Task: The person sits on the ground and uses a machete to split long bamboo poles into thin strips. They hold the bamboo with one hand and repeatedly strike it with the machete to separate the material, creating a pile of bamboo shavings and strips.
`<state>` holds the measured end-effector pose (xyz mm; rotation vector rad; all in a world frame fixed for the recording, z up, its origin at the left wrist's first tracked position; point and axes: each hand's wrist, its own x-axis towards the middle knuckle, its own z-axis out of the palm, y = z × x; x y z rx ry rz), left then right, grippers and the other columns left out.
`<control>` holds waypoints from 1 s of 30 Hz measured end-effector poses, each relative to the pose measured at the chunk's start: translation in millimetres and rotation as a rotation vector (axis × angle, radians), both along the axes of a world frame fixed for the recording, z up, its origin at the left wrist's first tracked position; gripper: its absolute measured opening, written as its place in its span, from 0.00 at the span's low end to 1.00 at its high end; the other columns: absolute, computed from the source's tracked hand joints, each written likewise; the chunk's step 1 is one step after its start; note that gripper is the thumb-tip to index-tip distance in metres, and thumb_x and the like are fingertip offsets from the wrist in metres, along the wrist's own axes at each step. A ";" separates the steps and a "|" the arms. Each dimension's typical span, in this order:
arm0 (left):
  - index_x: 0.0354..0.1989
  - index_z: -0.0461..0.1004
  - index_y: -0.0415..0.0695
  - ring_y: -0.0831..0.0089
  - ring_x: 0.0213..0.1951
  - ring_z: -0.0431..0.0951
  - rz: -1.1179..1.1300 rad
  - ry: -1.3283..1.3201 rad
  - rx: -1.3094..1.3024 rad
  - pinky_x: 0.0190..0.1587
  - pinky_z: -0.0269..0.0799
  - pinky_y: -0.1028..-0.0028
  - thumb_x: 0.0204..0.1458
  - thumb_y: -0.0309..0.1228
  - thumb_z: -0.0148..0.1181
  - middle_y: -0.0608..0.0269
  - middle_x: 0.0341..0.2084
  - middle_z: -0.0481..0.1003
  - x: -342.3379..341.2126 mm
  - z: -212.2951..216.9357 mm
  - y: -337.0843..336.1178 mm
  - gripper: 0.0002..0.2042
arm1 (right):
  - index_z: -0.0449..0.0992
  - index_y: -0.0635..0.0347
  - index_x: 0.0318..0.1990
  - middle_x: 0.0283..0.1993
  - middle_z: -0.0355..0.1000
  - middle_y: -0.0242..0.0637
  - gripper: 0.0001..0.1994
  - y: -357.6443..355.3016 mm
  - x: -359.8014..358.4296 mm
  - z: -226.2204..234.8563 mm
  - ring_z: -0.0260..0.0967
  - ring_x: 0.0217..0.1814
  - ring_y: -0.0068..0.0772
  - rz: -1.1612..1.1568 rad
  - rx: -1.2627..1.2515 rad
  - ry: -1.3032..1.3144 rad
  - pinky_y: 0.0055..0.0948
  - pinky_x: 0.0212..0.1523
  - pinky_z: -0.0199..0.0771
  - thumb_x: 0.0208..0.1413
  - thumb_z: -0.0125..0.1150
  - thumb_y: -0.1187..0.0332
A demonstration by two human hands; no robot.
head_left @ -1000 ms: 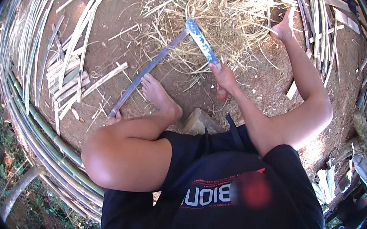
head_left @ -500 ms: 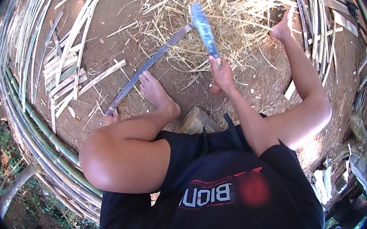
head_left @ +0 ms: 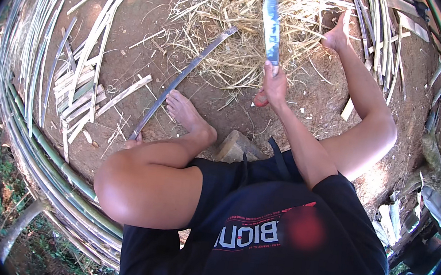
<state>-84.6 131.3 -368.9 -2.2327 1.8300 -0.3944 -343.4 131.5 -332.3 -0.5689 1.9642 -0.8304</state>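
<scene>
My right hand point(head_left: 274, 87) is closed round the handle of a machete point(head_left: 271, 27), whose broad, shiny blade points away from me over the pale shavings. The handle's reddish end sticks out below the fist. Beyond my bent left knee, my left hand point(head_left: 134, 142) grips the near end of a long dark bamboo strip point(head_left: 180, 78); the knee hides most of this hand. The strip slants up to the right past my left foot, its far end over the shavings' edge. Blade and strip are apart.
A heap of thin shavings point(head_left: 244, 11) lies in front of me. Split bamboo pieces point(head_left: 80, 93) and long strips point(head_left: 36, 48) lie on the left, more strips point(head_left: 383, 42) at the far right. A wood block point(head_left: 238, 146) sits between my legs. Bamboo poles point(head_left: 62, 164) edge the left side.
The machete has swung right, away from the strip's far end, and its blade is more upright in view. My left hand has barely moved with the strip.
</scene>
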 end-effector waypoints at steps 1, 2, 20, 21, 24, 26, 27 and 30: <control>0.57 0.62 0.37 0.59 0.54 0.73 0.003 0.009 0.030 0.55 0.71 0.68 0.61 0.23 0.39 0.46 0.54 0.70 1.5 -1.9 1.3 0.16 | 0.71 0.64 0.41 0.20 0.68 0.32 0.23 3.7 2.5 -2.0 0.66 0.14 0.24 0.061 0.041 0.037 0.28 0.15 0.70 0.62 0.52 0.48; 0.57 0.62 0.37 0.59 0.54 0.73 0.006 -0.005 0.022 0.55 0.71 0.68 0.62 0.23 0.39 0.46 0.54 0.70 3.1 -1.5 3.5 0.16 | 0.70 0.63 0.43 0.20 0.69 0.32 0.23 -1.3 -3.1 23.1 0.65 0.13 0.25 0.370 0.219 0.003 0.28 0.15 0.70 0.62 0.51 0.47; 0.57 0.62 0.37 0.60 0.56 0.72 0.050 0.013 -0.050 0.57 0.69 0.67 0.63 0.24 0.38 0.45 0.55 0.69 3.5 -12.5 9.1 0.15 | 0.70 0.66 0.43 0.21 0.69 0.36 0.27 10.1 15.4 -1.0 0.67 0.18 0.26 0.195 0.012 -0.021 0.29 0.18 0.71 0.61 0.49 0.45; 0.58 0.61 0.36 0.59 0.57 0.71 0.090 0.118 -0.070 0.58 0.68 0.66 0.63 0.25 0.36 0.44 0.56 0.68 5.9 -16.5 13.7 0.16 | 0.70 0.66 0.44 0.21 0.69 0.36 0.27 17.3 10.3 -9.6 0.66 0.17 0.25 0.216 0.025 0.004 0.28 0.17 0.71 0.61 0.49 0.45; 0.60 0.59 0.34 0.56 0.59 0.68 0.084 0.120 0.004 0.61 0.65 0.65 0.64 0.25 0.34 0.42 0.58 0.65 2.5 -14.5 2.1 0.18 | 0.71 0.65 0.43 0.20 0.68 0.35 0.25 1.4 -15.9 21.4 0.67 0.16 0.24 0.450 0.240 0.074 0.28 0.14 0.69 0.62 0.49 0.46; 0.60 0.59 0.34 0.55 0.60 0.68 0.090 0.109 0.030 0.61 0.65 0.65 0.64 0.25 0.33 0.41 0.58 0.65 9.3 -11.5 13.3 0.18 | 0.71 0.67 0.41 0.19 0.66 0.34 0.26 -2.3 -21.8 23.1 0.67 0.14 0.24 0.352 0.101 0.015 0.29 0.13 0.69 0.63 0.47 0.46; 0.60 0.59 0.34 0.55 0.60 0.68 0.107 0.162 -0.004 0.61 0.65 0.65 0.64 0.25 0.33 0.41 0.58 0.65 14.1 -14.1 15.2 0.18 | 0.71 0.67 0.41 0.19 0.66 0.34 0.26 1.6 -12.7 21.7 0.67 0.14 0.24 0.221 0.046 -0.003 0.29 0.13 0.70 0.63 0.47 0.46; 0.60 0.59 0.34 0.55 0.60 0.68 0.072 0.151 -0.028 0.61 0.65 0.65 0.64 0.25 0.32 0.41 0.58 0.65 6.0 -10.5 9.0 0.18 | 0.73 0.65 0.40 0.23 0.71 0.39 0.26 3.3 5.6 12.0 0.70 0.18 0.29 -0.018 -0.082 -0.057 0.32 0.18 0.74 0.62 0.48 0.45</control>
